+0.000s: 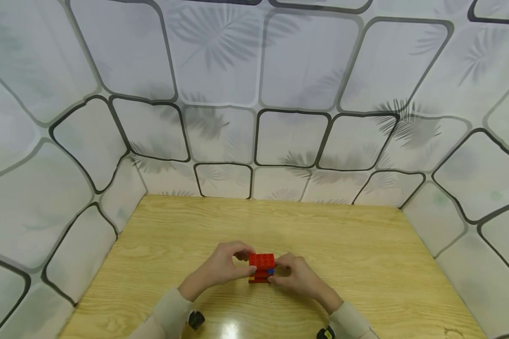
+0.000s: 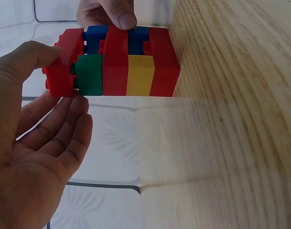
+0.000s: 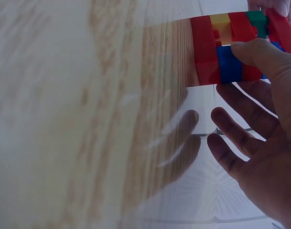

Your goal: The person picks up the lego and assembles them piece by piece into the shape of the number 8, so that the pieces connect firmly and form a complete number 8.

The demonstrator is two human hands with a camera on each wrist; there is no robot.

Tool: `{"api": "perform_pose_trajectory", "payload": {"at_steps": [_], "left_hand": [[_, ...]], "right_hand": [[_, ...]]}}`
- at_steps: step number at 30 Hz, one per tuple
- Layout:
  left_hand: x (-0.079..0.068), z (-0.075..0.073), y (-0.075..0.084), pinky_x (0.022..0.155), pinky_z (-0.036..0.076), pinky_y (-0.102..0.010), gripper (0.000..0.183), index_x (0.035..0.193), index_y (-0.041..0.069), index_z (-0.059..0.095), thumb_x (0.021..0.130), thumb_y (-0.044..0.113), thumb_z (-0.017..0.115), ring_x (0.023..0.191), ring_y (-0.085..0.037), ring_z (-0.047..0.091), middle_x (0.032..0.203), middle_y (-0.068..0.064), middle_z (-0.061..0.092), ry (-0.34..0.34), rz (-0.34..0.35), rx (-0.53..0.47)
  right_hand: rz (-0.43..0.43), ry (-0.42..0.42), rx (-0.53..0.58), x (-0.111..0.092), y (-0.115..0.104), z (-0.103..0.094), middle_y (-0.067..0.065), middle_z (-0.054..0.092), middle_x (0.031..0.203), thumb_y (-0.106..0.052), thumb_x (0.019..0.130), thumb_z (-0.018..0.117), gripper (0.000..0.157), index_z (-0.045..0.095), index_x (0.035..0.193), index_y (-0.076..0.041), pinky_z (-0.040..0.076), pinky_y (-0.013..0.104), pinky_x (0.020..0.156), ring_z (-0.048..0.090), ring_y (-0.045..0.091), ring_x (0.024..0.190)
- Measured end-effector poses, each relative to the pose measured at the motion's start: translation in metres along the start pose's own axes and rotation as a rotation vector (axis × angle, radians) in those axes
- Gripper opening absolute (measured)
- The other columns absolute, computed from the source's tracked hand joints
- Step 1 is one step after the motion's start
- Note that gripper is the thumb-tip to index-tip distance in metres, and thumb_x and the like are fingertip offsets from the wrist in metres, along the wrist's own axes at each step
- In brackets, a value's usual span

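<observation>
A small tower of toy building bricks stands on the table between both hands. At its top, the left hand [image 1: 218, 266] pinches a red brick [image 2: 64, 62] between thumb and fingers. That brick sits slightly tilted, with a narrow gap and studs showing over the green brick [image 2: 89, 76]. Below come a middle red brick [image 2: 115, 67], a yellow brick [image 2: 140, 76] beside a blue brick [image 3: 229, 64], and a bottom red brick [image 2: 165, 67]. From the other side, the right hand [image 1: 299, 278] steadies the lower tower, its thumb against the lower blue brick and middle red brick.
The wood-grain table [image 1: 186, 221] carries the tower near its middle. Patterned cloth walls [image 1: 220, 136] rise at the back and both sides. Dark wrist devices sit by both sleeves [image 1: 169, 308].
</observation>
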State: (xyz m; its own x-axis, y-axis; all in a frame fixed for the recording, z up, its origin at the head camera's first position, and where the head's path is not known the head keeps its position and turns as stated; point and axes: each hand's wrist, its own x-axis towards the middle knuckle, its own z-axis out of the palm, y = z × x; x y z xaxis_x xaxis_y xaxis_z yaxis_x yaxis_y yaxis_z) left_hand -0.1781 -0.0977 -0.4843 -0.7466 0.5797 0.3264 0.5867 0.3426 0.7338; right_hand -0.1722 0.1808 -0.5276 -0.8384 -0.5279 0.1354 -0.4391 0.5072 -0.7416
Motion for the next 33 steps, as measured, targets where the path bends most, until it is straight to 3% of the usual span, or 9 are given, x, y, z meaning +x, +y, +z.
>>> {"api": "perform_pose_trajectory", "payload": {"at_steps": [12, 33], "left_hand": [[0.002, 0.001, 0.001, 0.081, 0.063, -0.039, 0.021, 0.111, 0.012, 0.078, 0.091, 0.018, 0.082, 0.088, -0.027, 0.071, 0.1, 0.0, 0.077, -0.014, 0.04, 0.094], [0.003, -0.001, 0.008, 0.078, 0.064, -0.039, 0.023, 0.114, 0.008, 0.079, 0.093, 0.016, 0.079, 0.095, -0.026, 0.074, 0.106, -0.005, 0.079, -0.038, 0.033, 0.12]], "right_hand": [[-0.002, -0.002, -0.016, 0.0, 0.0, 0.0, -0.013, 0.076, 0.113, -0.034, 0.094, 0.082, 0.026, 0.079, 0.118, -0.025, 0.056, 0.035, 0.096, 0.068, 0.018, 0.108], [0.002, -0.02, -0.019, -0.001, -0.003, -0.001, -0.011, 0.077, 0.115, -0.034, 0.094, 0.082, 0.028, 0.078, 0.121, -0.025, 0.055, 0.033, 0.092, 0.067, 0.019, 0.108]]}}
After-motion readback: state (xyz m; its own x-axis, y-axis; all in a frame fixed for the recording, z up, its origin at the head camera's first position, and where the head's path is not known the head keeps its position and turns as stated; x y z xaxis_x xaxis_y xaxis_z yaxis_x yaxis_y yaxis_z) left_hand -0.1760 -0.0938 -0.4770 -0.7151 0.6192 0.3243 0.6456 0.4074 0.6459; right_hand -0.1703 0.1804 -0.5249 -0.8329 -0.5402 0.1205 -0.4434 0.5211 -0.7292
